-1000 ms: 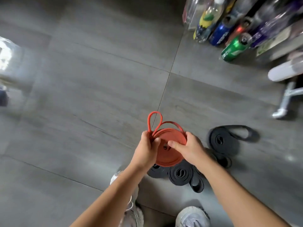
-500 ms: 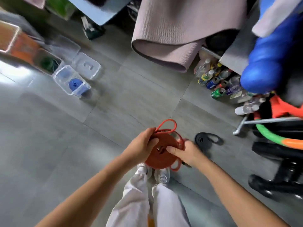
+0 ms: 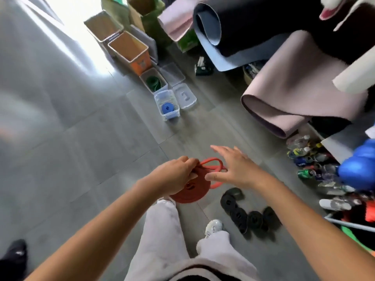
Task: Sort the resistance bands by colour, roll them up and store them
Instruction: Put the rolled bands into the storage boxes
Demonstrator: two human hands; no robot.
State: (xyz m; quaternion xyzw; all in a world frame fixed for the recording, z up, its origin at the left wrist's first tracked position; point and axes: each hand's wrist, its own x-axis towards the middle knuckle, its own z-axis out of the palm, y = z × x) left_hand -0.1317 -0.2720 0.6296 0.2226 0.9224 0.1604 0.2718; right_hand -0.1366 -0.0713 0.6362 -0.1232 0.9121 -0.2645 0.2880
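My left hand (image 3: 175,175) grips a rolled red resistance band (image 3: 194,189) at waist height, a loose red loop sticking out past its far edge. My right hand (image 3: 233,169) hovers just right of the roll with fingers spread, holding nothing. Several rolled black bands (image 3: 246,216) lie on the floor to the lower right. Farther ahead, a clear box (image 3: 166,106) holds a rolled blue band, and a white box (image 3: 154,81) behind it holds a green band.
Two clear lids (image 3: 186,95) lie beside the boxes. Orange-lined bins (image 3: 129,50) stand farther back. Rolled mats (image 3: 284,102) and bottles (image 3: 310,165) crowd the right side. A dark shoe (image 3: 14,254) shows at lower left. My legs in pale trousers are below.
My right hand has let go of the red roll and spread open. The view has swung up and left, bringing the storage boxes closer to centre.
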